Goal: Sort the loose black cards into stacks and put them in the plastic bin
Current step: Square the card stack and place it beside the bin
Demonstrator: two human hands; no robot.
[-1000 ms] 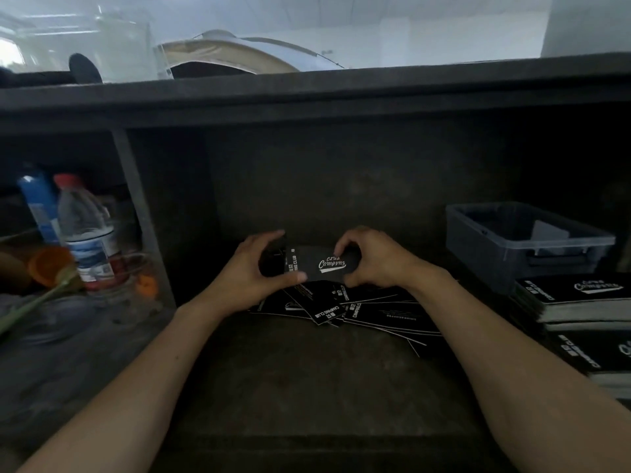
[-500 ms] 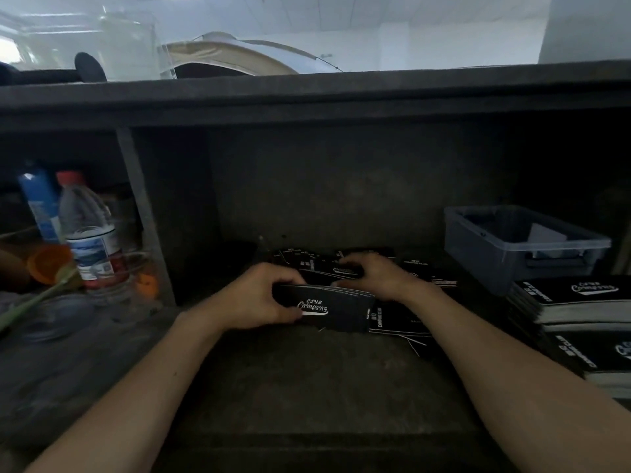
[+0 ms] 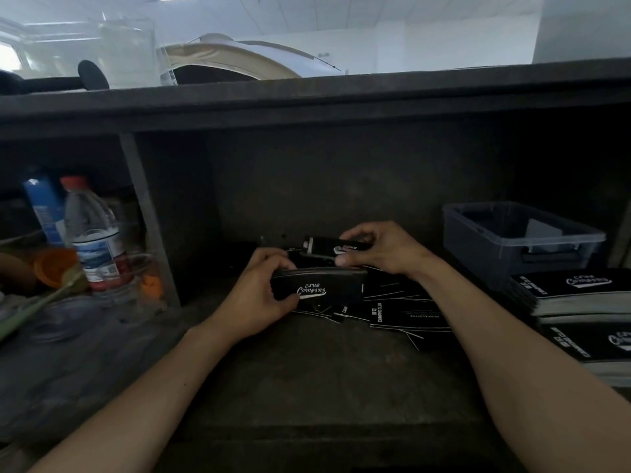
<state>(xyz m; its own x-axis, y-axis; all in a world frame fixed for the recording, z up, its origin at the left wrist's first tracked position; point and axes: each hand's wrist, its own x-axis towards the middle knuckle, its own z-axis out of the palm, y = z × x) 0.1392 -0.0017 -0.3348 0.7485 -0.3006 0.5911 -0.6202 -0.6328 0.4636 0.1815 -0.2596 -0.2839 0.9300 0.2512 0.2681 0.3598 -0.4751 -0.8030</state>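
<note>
Dark counter under a low overhanging shelf, pretty dim in there. Over on the right sits the grey plastic bin, with something pale inside that I can't make out. Just in front of the bin there are two tall stacks of black cards with the white "Club Camping" script on top. They're on the counter, not in the bin. On the far left, past a divider, a clear water bottle with a red cap stands beside a blue bottle and an orange cup.

Now the hands. The left hand is wrapped around a small stack of cards, thumb on the front face, holding it on edge just above the counter with the logo facing the camera. The right hand is a bit further back, pinching a single card between thumb and fingers, just behind the top of that stack.

Under and between both hands is the messy pile of loose cards – fanned out flat on the counter, overlapping at all angles, spreading toward the right forearm.
</note>
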